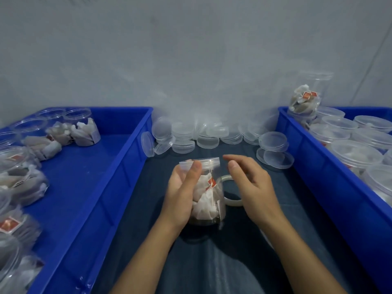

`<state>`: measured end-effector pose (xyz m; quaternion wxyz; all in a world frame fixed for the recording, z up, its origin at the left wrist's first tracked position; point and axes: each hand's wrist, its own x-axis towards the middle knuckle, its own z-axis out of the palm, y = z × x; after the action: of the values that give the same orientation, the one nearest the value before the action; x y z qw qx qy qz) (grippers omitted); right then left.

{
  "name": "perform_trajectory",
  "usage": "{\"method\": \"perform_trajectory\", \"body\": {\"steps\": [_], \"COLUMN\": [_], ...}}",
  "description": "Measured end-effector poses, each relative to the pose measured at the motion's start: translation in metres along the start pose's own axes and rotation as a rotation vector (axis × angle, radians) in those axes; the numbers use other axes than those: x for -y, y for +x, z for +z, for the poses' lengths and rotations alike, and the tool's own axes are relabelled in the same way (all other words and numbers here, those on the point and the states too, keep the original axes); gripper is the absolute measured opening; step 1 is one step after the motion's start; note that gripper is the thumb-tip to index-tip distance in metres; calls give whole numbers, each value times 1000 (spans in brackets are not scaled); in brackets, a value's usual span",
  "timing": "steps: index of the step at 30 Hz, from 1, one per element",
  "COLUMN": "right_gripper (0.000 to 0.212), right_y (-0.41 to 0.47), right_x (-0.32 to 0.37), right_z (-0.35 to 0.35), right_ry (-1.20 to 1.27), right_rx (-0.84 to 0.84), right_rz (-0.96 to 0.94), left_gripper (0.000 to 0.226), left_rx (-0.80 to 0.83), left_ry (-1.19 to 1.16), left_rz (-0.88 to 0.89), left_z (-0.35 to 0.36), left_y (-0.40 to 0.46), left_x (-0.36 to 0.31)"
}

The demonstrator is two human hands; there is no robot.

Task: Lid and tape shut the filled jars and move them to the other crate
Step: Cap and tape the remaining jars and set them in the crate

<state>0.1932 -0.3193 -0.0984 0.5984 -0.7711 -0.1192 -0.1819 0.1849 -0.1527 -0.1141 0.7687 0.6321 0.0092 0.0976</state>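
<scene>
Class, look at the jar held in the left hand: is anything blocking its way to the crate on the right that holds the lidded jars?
Nothing visible blocks it. The jar, gripped by the left hand, must pass the open right hand and tape roll beside it, then clear the right crate wall. Loose lids lie farther back.

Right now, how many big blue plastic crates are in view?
2. One big blue plastic crate stands on the left, with open filled jars inside. The other blue crate stands on the right, with lidded jars inside. Both are cut off by the picture edge.
</scene>
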Motion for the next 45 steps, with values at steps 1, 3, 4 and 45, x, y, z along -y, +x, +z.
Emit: {"method": "perform_trajectory", "body": {"steps": [1,3,4,45], "right_gripper": [19,6,3,12], "right_y": [-2,-7,-9,-3], "right_x": [4,11,13,15], "right_z": [3,9,11,12], "right_ry": [26,41,60,173], "right_rx": [-36,-104,-123,58], "right_rz": [-25,-74,-84,84], "left_gripper": [65,70,71,64], "left_rx": [3,-5,-19,-100], "left_ry": [17,53,75,226], "left_rz": [14,58,88,196], "left_z": [0,1,2,5], "left_y": [0,-2,-2,-4], "left_x": [1,4,4,4]}}
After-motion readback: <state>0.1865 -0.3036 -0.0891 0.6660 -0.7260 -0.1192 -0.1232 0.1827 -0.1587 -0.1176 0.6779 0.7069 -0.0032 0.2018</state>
